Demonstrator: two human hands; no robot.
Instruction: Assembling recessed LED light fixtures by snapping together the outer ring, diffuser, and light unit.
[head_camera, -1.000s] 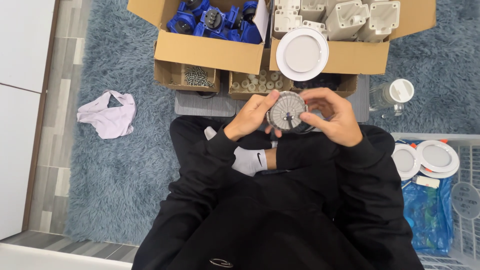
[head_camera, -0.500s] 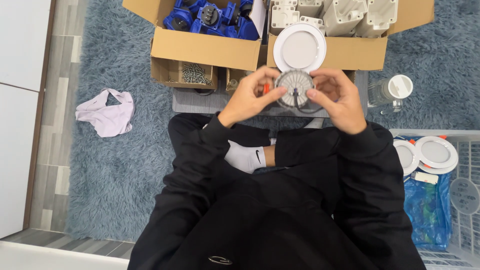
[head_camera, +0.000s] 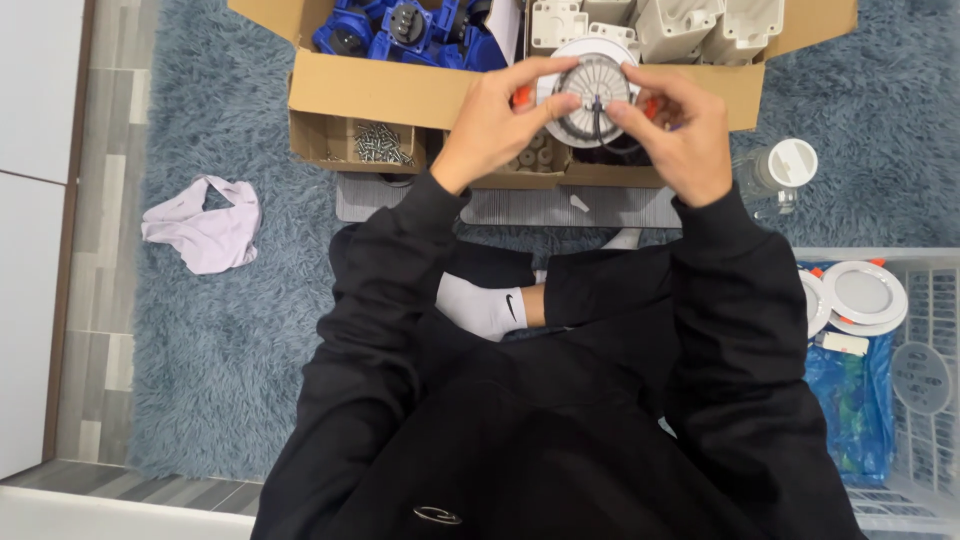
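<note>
Both my hands hold a round grey finned lamp body (head_camera: 596, 88) with a black wire at its centre, up over the front edge of a cardboard box (head_camera: 400, 90). My left hand (head_camera: 495, 125) grips its left rim with thumb and fingers. My right hand (head_camera: 675, 130) pinches its right side. Orange clips show at both sides of the lamp. Behind it a white round lamp ring (head_camera: 592, 50) is partly hidden.
The box holds blue parts (head_camera: 400, 25), white plastic housings (head_camera: 690, 25), and small compartments with screws (head_camera: 378, 145). A white-capped clear bottle (head_camera: 780, 170) stands at the right. A white basket (head_camera: 930, 400) holds round white lamps (head_camera: 862, 293) and a blue bag. A pale cloth (head_camera: 205, 222) lies on the blue shag rug.
My hands have lifted the grey lamp body away from my lap and forward, over the box's front edge. The grip looks unchanged.
</note>
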